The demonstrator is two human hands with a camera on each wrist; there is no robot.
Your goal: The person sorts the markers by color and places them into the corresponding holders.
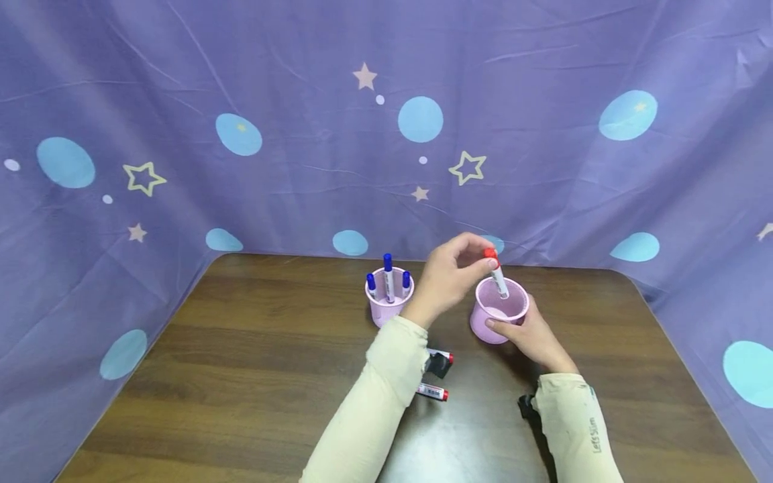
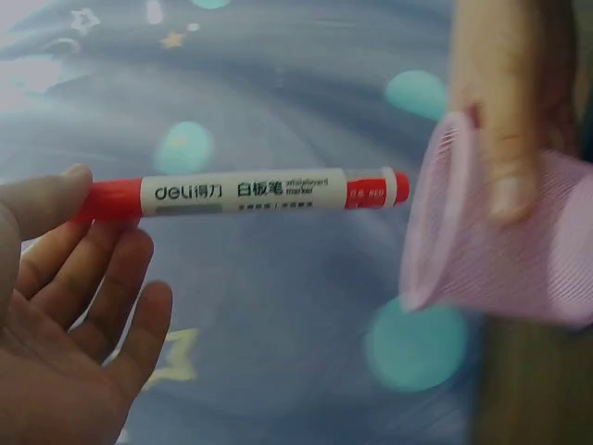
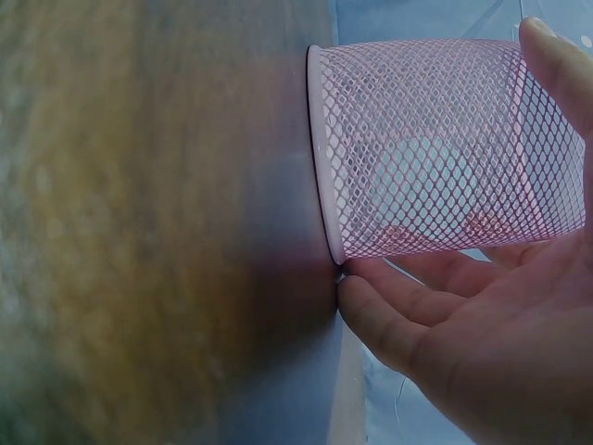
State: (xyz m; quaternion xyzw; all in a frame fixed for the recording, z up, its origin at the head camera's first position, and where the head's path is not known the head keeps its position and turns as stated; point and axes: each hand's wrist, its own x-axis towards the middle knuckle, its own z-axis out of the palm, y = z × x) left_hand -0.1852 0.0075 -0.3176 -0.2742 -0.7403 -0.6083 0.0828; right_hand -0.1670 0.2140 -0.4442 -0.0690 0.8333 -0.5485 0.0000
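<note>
Between the thumb and fingers of my left hand [image 1: 447,282] is a red-capped whiteboard marker [image 1: 500,284], pinched by its cap. In the left wrist view the marker [image 2: 269,195] points its other end at the rim of a pink mesh pen cup [image 2: 519,250]. From the head view, its lower end overlaps the mouth of that cup [image 1: 485,329]. My right hand [image 1: 537,339] grips the cup from the right side, thumb on the front. In the right wrist view, fingers [image 3: 389,324] lie along the mesh wall, and the cup's base rests at the wooden tabletop.
A second pink mesh cup [image 1: 386,314], holding several blue-capped markers [image 1: 388,278], stands to the left. Two red-ended markers lie on the table near my left sleeve: one farther back [image 1: 445,355], one closer [image 1: 432,391]. A purple curtain [image 1: 302,121] rises behind the wooden table [image 1: 253,376].
</note>
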